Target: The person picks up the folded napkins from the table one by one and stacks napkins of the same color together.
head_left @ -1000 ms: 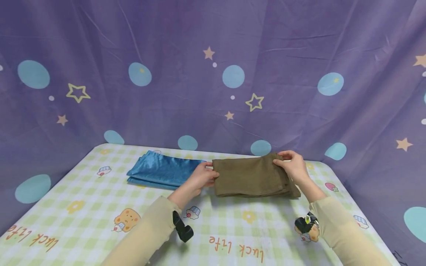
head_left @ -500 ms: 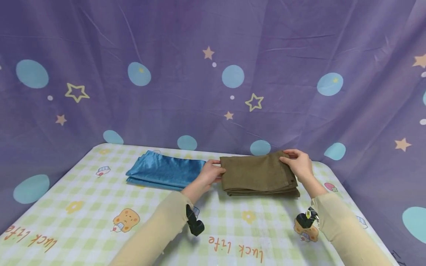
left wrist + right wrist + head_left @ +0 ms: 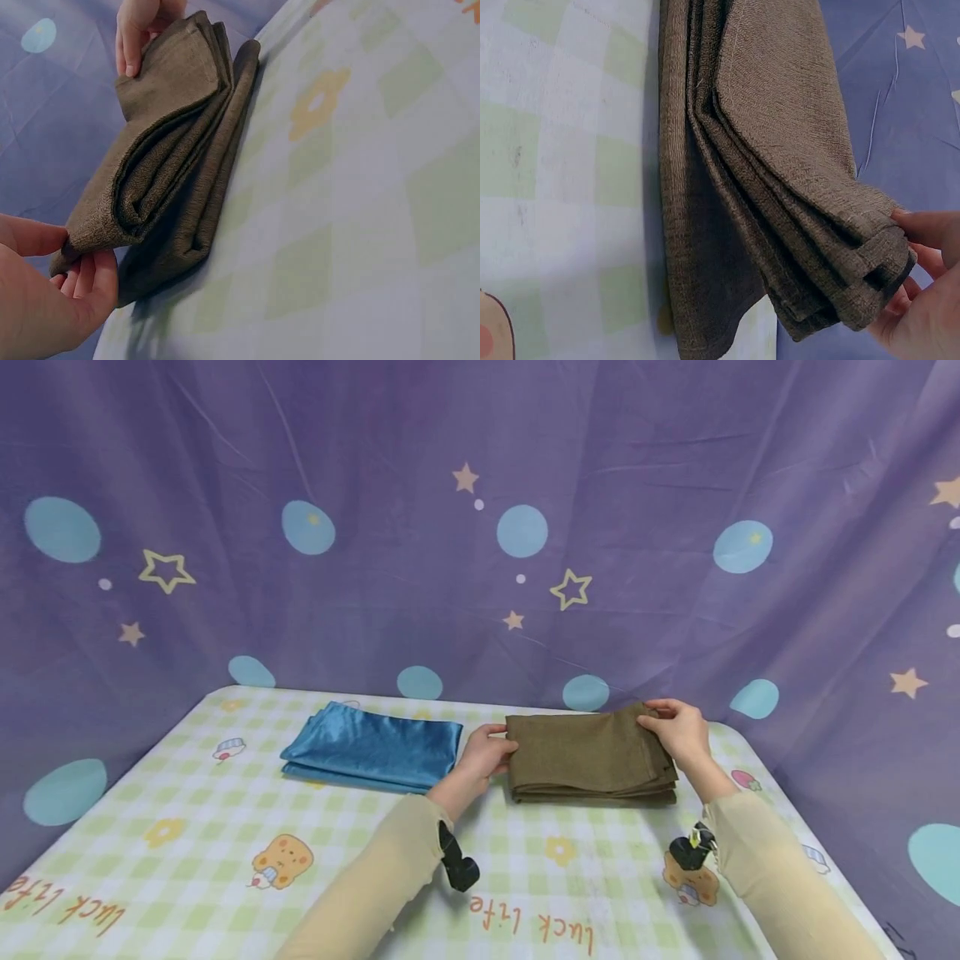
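Note:
A brown folded cloth [image 3: 585,752] lies in several layers at the right of the table. My left hand [image 3: 483,756] pinches its left edge, thumb on top and fingers beneath, as the left wrist view shows with the hand [image 3: 56,289] at a folded end. At the far right corner my right hand [image 3: 678,731] pinches the upper layers. In the right wrist view those layers of the brown cloth [image 3: 787,127] rise from the bottom layer near the right hand [image 3: 926,289]. A shiny blue folded cloth [image 3: 375,747] lies left of my left hand, apart from it.
A green-and-white checked tablecloth [image 3: 360,877] with printed cartoons and lettering covers the table. Behind the far edge hangs a purple curtain [image 3: 375,568] with stars and blue ovals. Black wrist cameras, such as the left one [image 3: 457,860], hang below the sleeves.
Both hands have moved right with the upper layers of the brown cloth, the left hand farther. The left edges of its layers now line up more closely. The blue cloth stays put.

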The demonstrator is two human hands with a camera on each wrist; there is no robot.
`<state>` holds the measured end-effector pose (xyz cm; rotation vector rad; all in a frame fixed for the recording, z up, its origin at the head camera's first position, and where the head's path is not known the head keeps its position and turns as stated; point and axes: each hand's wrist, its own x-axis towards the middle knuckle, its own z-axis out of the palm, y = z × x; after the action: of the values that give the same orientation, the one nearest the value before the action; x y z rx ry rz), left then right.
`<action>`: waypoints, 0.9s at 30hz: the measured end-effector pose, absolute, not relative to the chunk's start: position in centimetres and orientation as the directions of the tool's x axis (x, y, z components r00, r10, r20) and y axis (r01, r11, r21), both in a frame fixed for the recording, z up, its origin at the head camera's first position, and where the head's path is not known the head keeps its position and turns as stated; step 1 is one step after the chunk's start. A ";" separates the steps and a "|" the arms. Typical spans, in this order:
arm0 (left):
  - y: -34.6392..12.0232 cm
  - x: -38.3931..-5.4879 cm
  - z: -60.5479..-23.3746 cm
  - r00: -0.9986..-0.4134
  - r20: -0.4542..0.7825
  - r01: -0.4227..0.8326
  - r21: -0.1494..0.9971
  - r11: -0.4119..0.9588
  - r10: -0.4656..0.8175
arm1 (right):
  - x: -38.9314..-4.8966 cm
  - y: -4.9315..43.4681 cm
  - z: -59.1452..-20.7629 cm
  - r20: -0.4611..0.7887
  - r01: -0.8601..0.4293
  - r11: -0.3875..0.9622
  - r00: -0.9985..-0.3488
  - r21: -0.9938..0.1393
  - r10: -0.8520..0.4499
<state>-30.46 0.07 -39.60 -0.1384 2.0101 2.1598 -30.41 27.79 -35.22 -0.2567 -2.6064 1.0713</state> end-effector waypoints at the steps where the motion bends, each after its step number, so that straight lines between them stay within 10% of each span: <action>1: 0.1 -30.5 -39.7 -0.977 -0.202 -0.206 0.977 -0.057 0.069 | -30.5 27.9 -35.3 0.214 0.047 0.706 -0.937 -0.707 0.277; 27: 1.1 -31.0 -41.2 -0.969 -0.243 -0.244 0.969 0.023 -0.044 | -31.6 30.1 -38.5 0.206 -0.070 0.748 -0.975 -0.660 0.090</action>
<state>-31.01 1.14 -41.15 -0.3041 2.1371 2.0780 -31.57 30.06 -38.48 -0.0152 -2.7232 1.0418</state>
